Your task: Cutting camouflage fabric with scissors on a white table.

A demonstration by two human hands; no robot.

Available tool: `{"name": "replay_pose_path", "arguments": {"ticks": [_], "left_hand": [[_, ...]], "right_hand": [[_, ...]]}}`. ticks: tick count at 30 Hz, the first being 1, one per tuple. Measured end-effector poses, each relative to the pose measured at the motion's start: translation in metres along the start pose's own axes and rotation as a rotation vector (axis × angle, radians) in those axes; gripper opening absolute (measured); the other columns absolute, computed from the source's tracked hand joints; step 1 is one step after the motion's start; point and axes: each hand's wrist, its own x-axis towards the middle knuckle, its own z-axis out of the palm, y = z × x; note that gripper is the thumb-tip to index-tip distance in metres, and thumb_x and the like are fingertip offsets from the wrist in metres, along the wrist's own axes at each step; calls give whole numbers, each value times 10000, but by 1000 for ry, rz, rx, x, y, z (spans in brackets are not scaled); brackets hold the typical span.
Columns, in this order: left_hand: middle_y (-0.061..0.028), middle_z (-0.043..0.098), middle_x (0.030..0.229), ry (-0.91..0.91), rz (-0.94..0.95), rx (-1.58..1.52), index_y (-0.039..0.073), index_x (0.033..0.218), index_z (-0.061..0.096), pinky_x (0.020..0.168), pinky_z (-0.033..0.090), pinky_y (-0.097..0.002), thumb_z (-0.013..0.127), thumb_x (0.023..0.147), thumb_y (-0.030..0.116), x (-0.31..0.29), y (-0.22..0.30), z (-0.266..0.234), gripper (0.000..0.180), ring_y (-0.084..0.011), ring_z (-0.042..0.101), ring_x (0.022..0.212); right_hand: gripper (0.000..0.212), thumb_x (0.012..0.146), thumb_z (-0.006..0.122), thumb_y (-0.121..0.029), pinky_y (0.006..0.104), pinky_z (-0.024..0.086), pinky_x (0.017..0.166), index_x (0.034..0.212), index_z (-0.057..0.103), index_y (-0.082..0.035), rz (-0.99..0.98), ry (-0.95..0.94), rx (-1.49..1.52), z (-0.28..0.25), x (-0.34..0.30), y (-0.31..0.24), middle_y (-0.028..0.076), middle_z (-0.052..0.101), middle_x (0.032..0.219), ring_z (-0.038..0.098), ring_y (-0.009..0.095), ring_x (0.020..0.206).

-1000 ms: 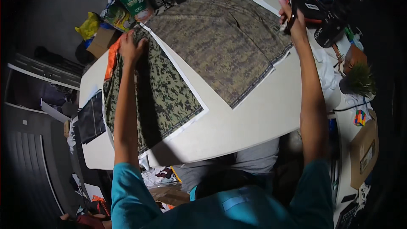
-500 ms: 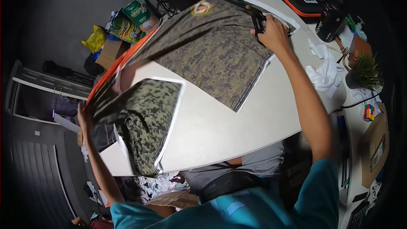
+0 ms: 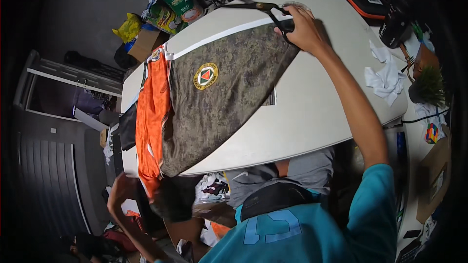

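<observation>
Black-handled scissors are gripped in my right hand at the far side of the table, their blades pointing left. Under that hand lies the right end of a dark camouflage-patterned fabric piece with a white border and a round emblem. Bunched along its left side is orange fabric, running down over the table's near left edge. My left hand is low beside the orange fabric's lower end; its fingers are blurred and partly hidden. Below the edge hangs a dark, motion-smeared part of cloth.
The white table has a crumpled white cloth at its right. Beyond stand a black bottle, a potted plant and a puzzle cube. Bags and a cardboard box sit past the far left edge.
My left hand has moved down toward the near left edge, drawing the fabric along. The camouflage piece has swung over, exposing its emblem and orange part. My right hand has shifted slightly left with the scissors.
</observation>
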Motion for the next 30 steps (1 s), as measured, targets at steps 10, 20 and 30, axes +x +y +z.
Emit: {"name": "replay_pose_path", "arguments": {"ticks": [10, 20, 30], "left_hand": [[-139, 388, 1529, -262, 590, 42, 27, 1434, 455, 1167, 257, -390, 414, 1017, 301, 380, 65, 169, 502, -303, 352, 1410], [-171, 449, 1469, 142, 551, 253, 40, 1388, 491, 1075, 367, -409, 557, 883, 23, 409, -12, 80, 509, -338, 454, 1330], [-218, 67, 1606, -752, 1004, -190, -11, 1521, 163, 1199, 172, -491, 360, 979, 597, 145, 149, 240, 838, -372, 103, 1483]], "right_hand": [[362, 822, 775, -292, 296, 458, 740, 1047, 604, -66, 306, 171, 143, -58, 0, 21, 36, 660, 924, 566, 193, 772], [252, 915, 693, -286, 217, 397, 664, 923, 591, -56, 561, 28, 242, -52, 8, 21, 7, 561, 797, 476, 103, 698], [394, 995, 493, -447, 279, 398, 676, 986, 495, -53, 880, -171, 1215, -85, -12, -44, 25, 466, 809, 462, 134, 722]]}}
